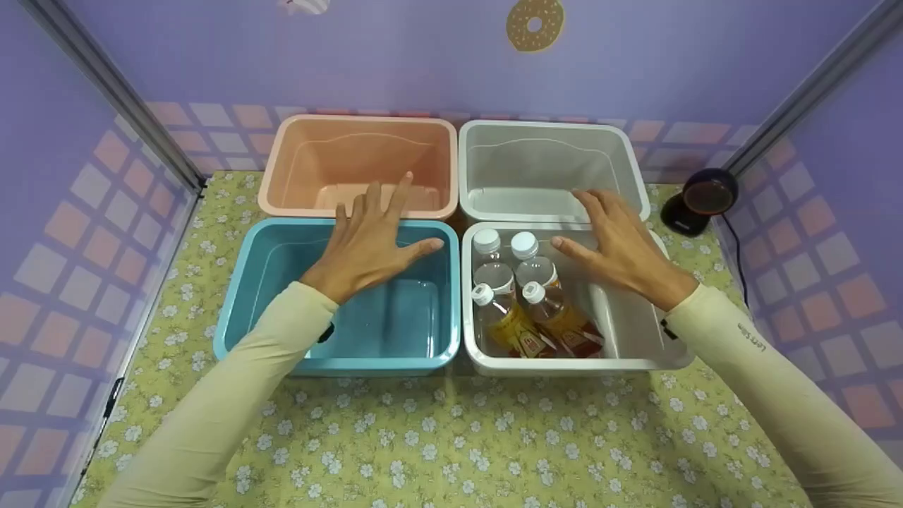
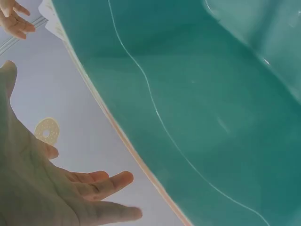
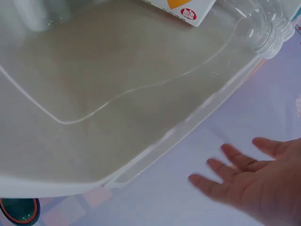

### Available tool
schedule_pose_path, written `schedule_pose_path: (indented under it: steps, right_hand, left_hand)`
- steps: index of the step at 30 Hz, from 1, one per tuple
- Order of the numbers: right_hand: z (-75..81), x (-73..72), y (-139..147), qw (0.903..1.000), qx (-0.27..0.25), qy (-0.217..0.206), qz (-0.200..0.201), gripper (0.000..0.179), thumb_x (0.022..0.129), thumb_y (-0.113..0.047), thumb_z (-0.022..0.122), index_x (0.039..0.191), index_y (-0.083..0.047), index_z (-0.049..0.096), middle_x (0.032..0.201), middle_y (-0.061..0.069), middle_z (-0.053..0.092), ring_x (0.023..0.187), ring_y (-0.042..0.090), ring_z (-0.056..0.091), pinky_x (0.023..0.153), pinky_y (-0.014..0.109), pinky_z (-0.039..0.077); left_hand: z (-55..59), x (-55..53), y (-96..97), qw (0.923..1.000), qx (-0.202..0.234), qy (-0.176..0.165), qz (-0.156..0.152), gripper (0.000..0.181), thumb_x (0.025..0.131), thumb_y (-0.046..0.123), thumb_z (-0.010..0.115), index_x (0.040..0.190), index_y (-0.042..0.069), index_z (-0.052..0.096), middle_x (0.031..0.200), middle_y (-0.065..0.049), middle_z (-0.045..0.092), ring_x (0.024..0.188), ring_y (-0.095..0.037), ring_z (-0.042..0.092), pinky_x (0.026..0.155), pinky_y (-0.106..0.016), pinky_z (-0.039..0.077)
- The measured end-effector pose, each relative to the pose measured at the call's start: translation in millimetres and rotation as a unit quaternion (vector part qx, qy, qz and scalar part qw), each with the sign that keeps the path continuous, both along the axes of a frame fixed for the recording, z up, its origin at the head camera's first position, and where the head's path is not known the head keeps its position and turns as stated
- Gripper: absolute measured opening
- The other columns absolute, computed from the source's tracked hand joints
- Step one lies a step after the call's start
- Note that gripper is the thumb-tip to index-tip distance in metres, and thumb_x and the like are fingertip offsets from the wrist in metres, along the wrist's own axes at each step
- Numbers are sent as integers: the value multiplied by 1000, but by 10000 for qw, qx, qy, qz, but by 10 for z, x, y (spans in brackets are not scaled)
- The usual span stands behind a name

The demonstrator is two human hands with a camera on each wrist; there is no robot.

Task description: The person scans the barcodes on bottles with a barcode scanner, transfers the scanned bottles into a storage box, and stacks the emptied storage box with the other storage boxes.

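Observation:
My left hand (image 1: 370, 247) hovers over the blue bin (image 1: 233, 296), its fingers spread toward the pink bin (image 1: 268, 190) behind. In the left wrist view that hand (image 2: 51, 183) holds nothing. Above the right part of the front light-grey bin (image 1: 578, 365) is my right hand (image 1: 624, 247), fingers extended and thumb pointing left at the bottles. Several clear plastic bottles stand or lean in this bin's left half. Two at the back have white caps, such as this bottle (image 1: 536, 268); two in front, including this bottle (image 1: 561, 321), have yellow and red labels.
A second light-grey bin (image 1: 550, 162) stands at the back right, beside the pink one. Right of the bins is a small black round-headed device (image 1: 705, 194) with a cable. A flowered cloth (image 1: 423, 437) covers the table, and purple walls (image 1: 423, 56) enclose it on three sides.

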State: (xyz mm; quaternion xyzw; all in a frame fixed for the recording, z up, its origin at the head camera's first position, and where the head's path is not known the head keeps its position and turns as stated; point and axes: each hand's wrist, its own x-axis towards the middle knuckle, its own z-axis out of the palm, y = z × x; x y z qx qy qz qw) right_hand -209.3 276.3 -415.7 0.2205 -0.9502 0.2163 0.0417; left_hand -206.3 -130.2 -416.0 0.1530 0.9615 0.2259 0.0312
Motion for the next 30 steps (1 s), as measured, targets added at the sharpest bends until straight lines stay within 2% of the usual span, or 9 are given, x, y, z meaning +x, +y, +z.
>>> schedule_pose_path:
  steps: [4, 7, 10, 15, 21, 24, 30]
  right_hand:
    - [-13, 24, -15, 9995, -182, 203, 157, 80, 106, -48, 71, 166, -3, 43, 163, 28, 46, 151, 50, 42, 124, 70, 33]
    - [-16, 41, -26, 9988, -301, 350, 179, 76, 105, -44, 73, 163, -3, 48, 161, 26, 50, 149, 47, 45, 122, 68, 37]
    - [-19, 57, -34, 9979, -407, 467, 194, 73, 104, -42, 75, 161, -3, 52, 159, 24, 53, 148, 44, 47, 121, 66, 39]
    - [-33, 90, -59, 9963, -630, 505, 277, 70, 102, -38, 77, 158, -1, 55, 158, 24, 54, 147, 43, 48, 120, 66, 40]
    - [-70, 107, -114, 9930, -865, 565, 580, 69, 101, -36, 78, 155, 1, 57, 154, 27, 56, 145, 45, 48, 121, 66, 37]
    - [-78, 112, -136, 9919, -883, 619, 667, 69, 100, -37, 78, 154, 2, 58, 152, 27, 58, 143, 46, 50, 120, 65, 37]
    - [-68, 120, -164, 9924, -822, 612, 687, 67, 101, -37, 78, 152, 2, 60, 150, 25, 60, 141, 44, 52, 118, 62, 40]
  left_hand:
    - [39, 56, -58, 10000, 70, 31, -9, 111, 93, 93, 50, 179, 33, 14, 178, -23, 21, 162, -47, 26, 128, -77, 16]
    - [50, 97, -105, 9998, 141, 109, -11, 109, 94, 90, 55, 179, 30, 20, 175, -22, 28, 158, -46, 32, 123, -76, 31]
    - [49, 145, -157, 9997, 221, 139, 2, 110, 93, 90, 56, 178, 28, 23, 174, -21, 29, 158, -45, 32, 118, -75, 38]
    - [48, 228, -241, 9995, 309, 4, 44, 115, 92, 93, 54, 179, 27, 18, 179, -21, 22, 163, -46, 23, 119, -78, 34]
    - [72, 330, -350, 9991, 388, -128, 123, 117, 93, 91, 56, 180, 25, 11, 181, -22, 18, 163, -50, 23, 118, -83, 32]
    - [88, 367, -402, 9991, 385, -146, 128, 117, 94, 89, 56, 180, 22, 11, 181, -23, 17, 163, -52, 23, 117, -83, 32]
    - [121, 421, -490, 9986, 451, -260, 129, 115, 96, 87, 56, 180, 24, 8, 182, -20, 14, 165, -52, 18, 118, -83, 30]
